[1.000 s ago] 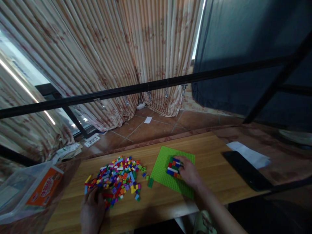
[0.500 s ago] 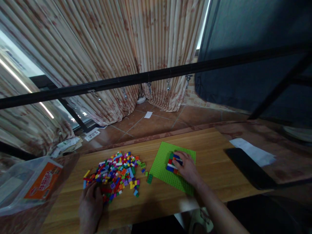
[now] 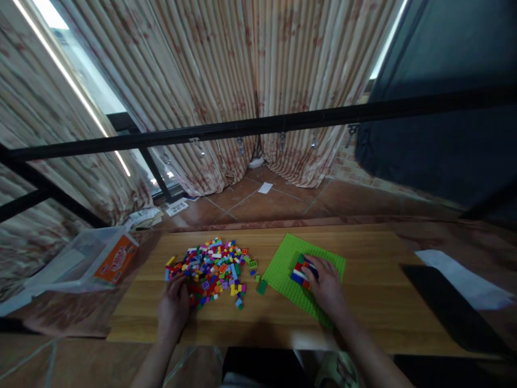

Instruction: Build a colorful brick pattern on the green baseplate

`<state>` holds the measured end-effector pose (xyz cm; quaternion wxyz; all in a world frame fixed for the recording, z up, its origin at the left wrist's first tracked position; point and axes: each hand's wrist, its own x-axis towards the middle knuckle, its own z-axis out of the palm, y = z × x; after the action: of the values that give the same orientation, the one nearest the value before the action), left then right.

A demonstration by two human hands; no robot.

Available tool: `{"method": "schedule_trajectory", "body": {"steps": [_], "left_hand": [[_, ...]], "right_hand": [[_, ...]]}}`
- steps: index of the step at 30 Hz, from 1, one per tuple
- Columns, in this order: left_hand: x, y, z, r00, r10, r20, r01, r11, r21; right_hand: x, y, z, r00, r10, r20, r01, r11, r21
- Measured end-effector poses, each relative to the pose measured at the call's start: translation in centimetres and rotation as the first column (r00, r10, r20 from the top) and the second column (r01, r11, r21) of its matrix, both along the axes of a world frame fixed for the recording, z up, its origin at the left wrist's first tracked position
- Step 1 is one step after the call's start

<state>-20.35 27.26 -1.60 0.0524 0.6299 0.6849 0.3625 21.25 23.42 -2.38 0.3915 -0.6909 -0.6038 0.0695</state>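
A bright green baseplate (image 3: 285, 269) lies on the wooden table (image 3: 363, 312). On it stands a small block of red, blue and white bricks (image 3: 301, 271). My right hand (image 3: 327, 285) rests on the plate with its fingers pressed against that block. To the left lies a pile of small coloured bricks (image 3: 214, 267). My left hand (image 3: 173, 307) sits at the pile's near left edge, fingers curled down into the bricks; what they hold, if anything, is hidden.
A clear plastic tub with an orange label (image 3: 97, 258) lies at the table's left end. A dark flat slab (image 3: 448, 312) and a white sheet (image 3: 464, 277) lie on the right. A black metal bar (image 3: 258, 129) crosses in front of striped curtains (image 3: 226, 81).
The camera has swung left and tipped down, so the table sits more centred. Both hands stay where they were, the right on the brick block, the left at the pile.
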Motion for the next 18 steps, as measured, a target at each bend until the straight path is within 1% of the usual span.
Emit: {"method": "schedule_trajectory", "body": {"steps": [3, 5, 8, 10, 11, 12, 13, 15, 18], "left_hand": [[0.2, -0.6, 0.2, 0.998, -0.023, 0.066, 0.024, 1.000, -0.010], [0.4, -1.1, 0.3, 0.995, -0.002, 0.096, 0.002, 1.000, 0.000], [0.1, -1.2, 0.4, 0.988, 0.120, 0.095, -0.127, 0.989, 0.077], [-0.6, -0.5, 0.6, 0.975, 0.214, 0.062, -0.220, 0.969, 0.113], [-1.2, 0.1, 0.8, 0.971, 0.235, 0.032, -0.237, 0.965, 0.109], [-1.9, 0.8, 1.0, 0.972, 0.234, -0.003, -0.233, 0.968, 0.091], [-2.5, 1.7, 1.2, 0.978, 0.204, -0.043, -0.201, 0.978, 0.061], [-3.6, 3.5, 1.7, 0.992, 0.060, -0.109, -0.065, 0.997, -0.043], [-4.2, 5.7, 2.1, 0.995, -0.002, -0.096, -0.006, 0.996, -0.086]], "right_hand": [[0.1, -0.2, -0.3, 0.999, 0.023, 0.044, -0.023, 1.000, 0.018], [0.3, -0.2, -0.5, 0.998, 0.028, 0.059, -0.030, 0.999, 0.026], [0.6, -0.1, -0.9, 0.996, 0.038, 0.083, -0.040, 0.999, 0.032], [0.8, 0.0, -1.2, 0.994, 0.042, 0.101, -0.045, 0.999, 0.028], [0.9, 0.0, -1.3, 0.993, 0.042, 0.108, -0.045, 0.999, 0.024], [1.0, 0.1, -1.4, 0.993, 0.043, 0.114, -0.045, 0.999, 0.020], [1.0, 0.1, -1.5, 0.992, 0.041, 0.119, -0.043, 0.999, 0.018], [1.1, 0.1, -1.7, 0.991, 0.041, 0.129, -0.043, 0.999, 0.016], [1.3, 0.1, -2.0, 0.989, 0.043, 0.144, -0.047, 0.999, 0.025]]}}
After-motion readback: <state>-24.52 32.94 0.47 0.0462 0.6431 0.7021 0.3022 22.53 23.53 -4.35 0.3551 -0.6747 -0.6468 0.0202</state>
